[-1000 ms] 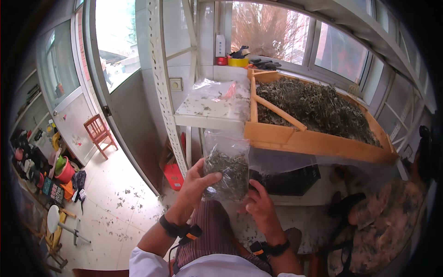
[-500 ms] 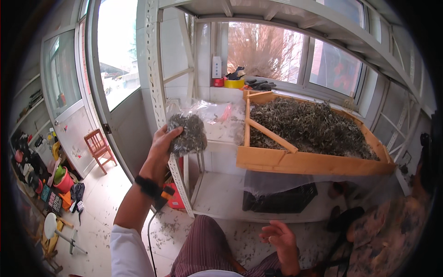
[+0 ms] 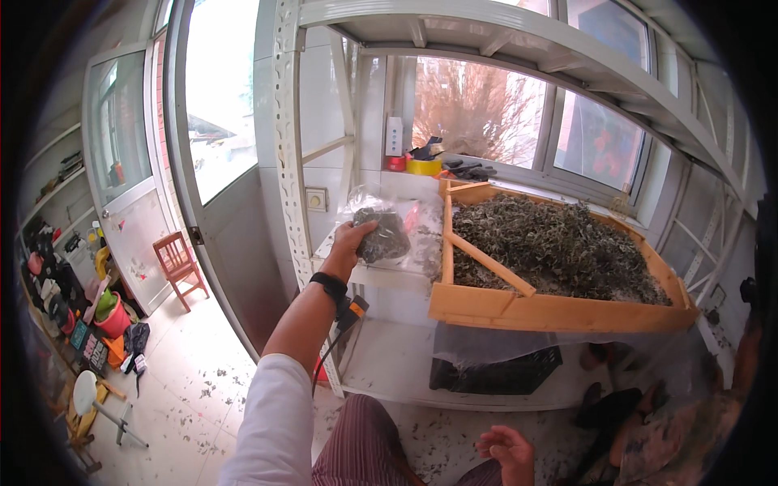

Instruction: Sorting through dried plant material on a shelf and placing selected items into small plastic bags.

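Head view: left hand [image 3: 350, 240] holds one filled bag [image 3: 381, 233]

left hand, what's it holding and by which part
The left hand holds a clear plastic bag of dried leaves, grip on the bag's left side. The right hand holds nothing.

The person wore a white sleeve [image 3: 271, 413], a black wristband [image 3: 328, 285] with a dangling cable, and maroon striped trousers [image 3: 356, 445].

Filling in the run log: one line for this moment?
left hand: holds clear bag of dried leaves over white shelf | right hand: open, empty, low | wooden tray: full of leaves
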